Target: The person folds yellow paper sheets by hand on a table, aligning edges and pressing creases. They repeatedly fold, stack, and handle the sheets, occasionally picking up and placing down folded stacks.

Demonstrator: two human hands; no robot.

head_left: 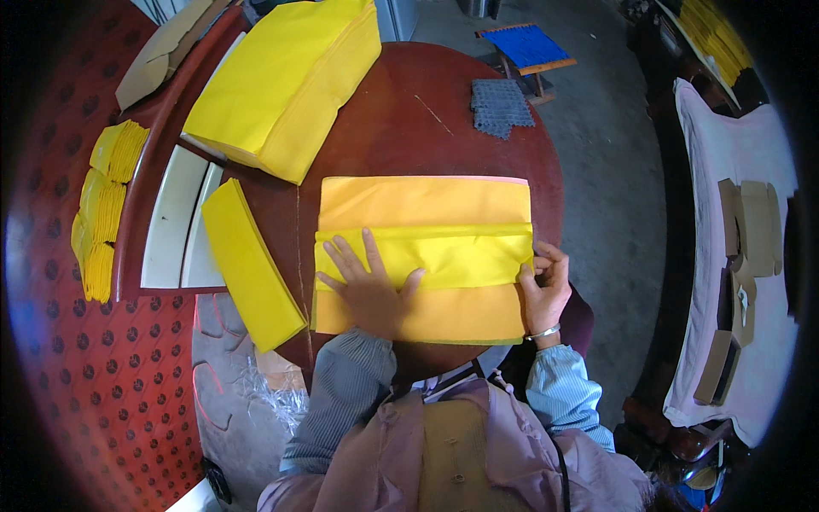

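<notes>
A yellow cloth-like sheet (461, 256) is folded into a band across a lighter orange-yellow sheet (426, 200) on the round table. My left hand (371, 294) presses flat on the band's left part, fingers spread. At the band's right end, my right hand (548, 290) pinches the edge between thumb and fingers. Left of the sheets lies a long folded yellow bundle (247, 264), set at a slant. Behind it rises a thick stack of yellow sheets (281, 77).
The dark red round table (392, 111) holds a grey grid-like mat (502, 107) at its far right. A blue-topped folding stool (529, 47) stands beyond. Yellow bundles (107, 196) sit at far left. Cardboard boxes (751, 230) rest on a white-covered surface at right.
</notes>
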